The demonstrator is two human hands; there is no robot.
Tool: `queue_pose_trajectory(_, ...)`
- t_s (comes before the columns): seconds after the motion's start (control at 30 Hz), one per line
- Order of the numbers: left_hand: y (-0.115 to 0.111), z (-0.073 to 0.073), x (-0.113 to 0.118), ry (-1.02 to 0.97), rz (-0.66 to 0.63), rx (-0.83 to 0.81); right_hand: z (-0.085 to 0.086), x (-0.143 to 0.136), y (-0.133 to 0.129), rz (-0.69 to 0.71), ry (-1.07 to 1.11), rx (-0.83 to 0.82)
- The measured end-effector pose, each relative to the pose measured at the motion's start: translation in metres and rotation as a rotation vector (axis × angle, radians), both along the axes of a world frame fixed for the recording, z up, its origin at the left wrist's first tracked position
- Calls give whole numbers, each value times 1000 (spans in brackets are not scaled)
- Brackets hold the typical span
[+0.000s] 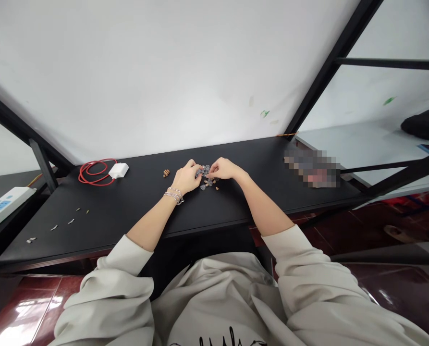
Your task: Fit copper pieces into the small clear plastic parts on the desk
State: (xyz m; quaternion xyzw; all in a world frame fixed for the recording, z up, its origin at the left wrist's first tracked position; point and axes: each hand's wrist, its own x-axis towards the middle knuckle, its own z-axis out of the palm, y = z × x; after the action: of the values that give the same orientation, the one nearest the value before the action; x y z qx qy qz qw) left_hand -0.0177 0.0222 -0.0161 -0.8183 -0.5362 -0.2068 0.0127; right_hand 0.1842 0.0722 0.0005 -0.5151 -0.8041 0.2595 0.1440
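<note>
Over the middle of a black tabletop, both hands meet at a mixed pile of small clear-grey bead-like pieces (207, 168) and brown ones (206, 182). My left hand (186, 178), with bracelets (174, 194) at the wrist, curls its fingertips closed at the pile's left side; what they hold cannot be made out. From the right, my right hand (224, 168) pinches thumb and fingers together at the pile, and anything between them is too small to name. A separate little cluster of brown pieces (166, 173) lies left of my left hand.
At the left rear sit a white charger (118, 170) and its coiled red cable (91, 174). Small scraps (54, 228) lie at the front left. A blurred-out item (313, 168) rests on the right end. Behind the tabletop (135, 211) rises a white wall.
</note>
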Motion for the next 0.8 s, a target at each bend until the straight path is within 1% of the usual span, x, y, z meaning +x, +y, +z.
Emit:
queue_pose_trajectory(0.23, 1, -3, -2, -71, -41, 31, -5, 9, 8, 52, 55, -41)
queue_pose_trajectory(0.37, -3, -2, -2, -185, -126, 76, -2, 14, 7, 92, 256, -62)
queue_pose_trajectory(0.47, -5, -1, -2, -258, -198, 133, 3, 13, 2, 137, 406, -143)
queue_pose_trajectory(0.6, -5, -1, -4, -279, -243, 171, 6, 8, -3, 198, 542, -276)
queue_pose_trajectory(0.7, -4, -1, -5, -285, -241, 180, 6, 5, -5, 176, 608, -321)
queue_pose_trajectory(0.8, -5, 0, -5, -289, -198, 190, 7, 4, -6, 123, 672, -303)
